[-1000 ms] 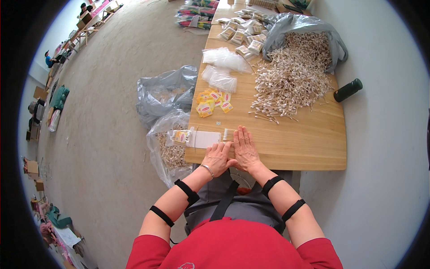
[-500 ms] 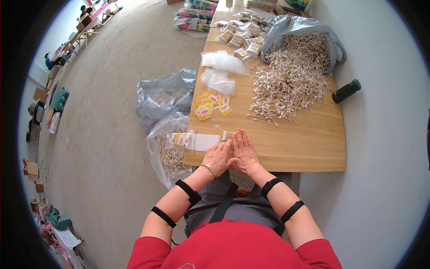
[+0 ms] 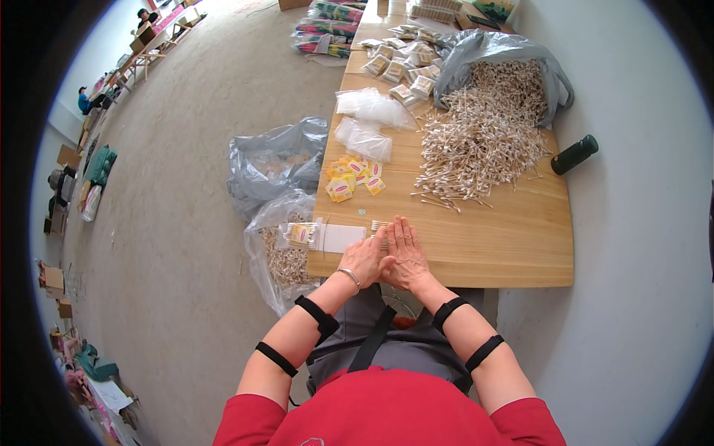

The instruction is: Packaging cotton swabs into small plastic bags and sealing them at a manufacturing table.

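Observation:
A small row of cotton swabs (image 3: 379, 225) lies on the table near its front edge, partly covered by my hands. My left hand (image 3: 363, 260) is closed at the left side of this row, its fingers bent together against the swabs. Flat along the row's right side lies my right hand (image 3: 406, 256), fingers straight and side by side. The two hands touch near the thumbs. Left of the row is a white rectangular pad (image 3: 344, 238). Beside that pad, a clear packet of swabs with a yellow label (image 3: 302, 234) sits at the table's left edge.
A large heap of swabs (image 3: 480, 149) spills from a grey bag (image 3: 554, 70). Yellow cards (image 3: 341, 186), clear plastic sleeves (image 3: 368, 141) and filled packets (image 3: 405, 94) lie along the left side. A dark green bottle (image 3: 574, 154) stands by the wall. Plastic bags (image 3: 275, 160) rest left of the table.
The view has shifted slightly. Both hands keep nearly the same place at the row of cotton swabs, with only slight finger movement.

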`<control>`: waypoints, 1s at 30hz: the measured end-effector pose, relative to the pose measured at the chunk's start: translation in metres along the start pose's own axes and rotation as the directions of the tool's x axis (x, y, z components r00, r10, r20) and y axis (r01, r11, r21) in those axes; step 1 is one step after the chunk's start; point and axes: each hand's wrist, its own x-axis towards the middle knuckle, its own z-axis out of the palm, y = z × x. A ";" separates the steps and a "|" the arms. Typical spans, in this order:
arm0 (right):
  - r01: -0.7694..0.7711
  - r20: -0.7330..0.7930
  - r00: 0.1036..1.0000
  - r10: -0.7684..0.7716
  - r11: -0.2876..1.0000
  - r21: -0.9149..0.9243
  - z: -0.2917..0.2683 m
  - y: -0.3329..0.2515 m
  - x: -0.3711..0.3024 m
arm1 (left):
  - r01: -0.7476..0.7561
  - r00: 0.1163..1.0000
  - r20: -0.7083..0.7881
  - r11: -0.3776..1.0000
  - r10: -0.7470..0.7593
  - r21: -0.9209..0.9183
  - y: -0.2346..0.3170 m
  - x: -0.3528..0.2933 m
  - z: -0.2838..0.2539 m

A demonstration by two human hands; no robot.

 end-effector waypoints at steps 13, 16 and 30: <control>0.000 0.011 1.000 0.001 0.998 -0.058 -0.006 -0.003 0.000 | -0.026 1.000 0.000 0.999 0.026 -0.021 -0.008 0.003 0.004; -0.001 -0.004 1.000 0.001 0.999 -0.053 -0.006 -0.003 0.000 | 0.041 0.999 0.020 0.997 -0.040 -0.064 -0.001 0.007 -0.003; 0.013 0.027 1.000 -0.013 1.000 -0.011 -0.010 -0.009 -0.007 | 0.072 0.996 -0.048 0.996 -0.075 -0.050 -0.007 0.011 0.005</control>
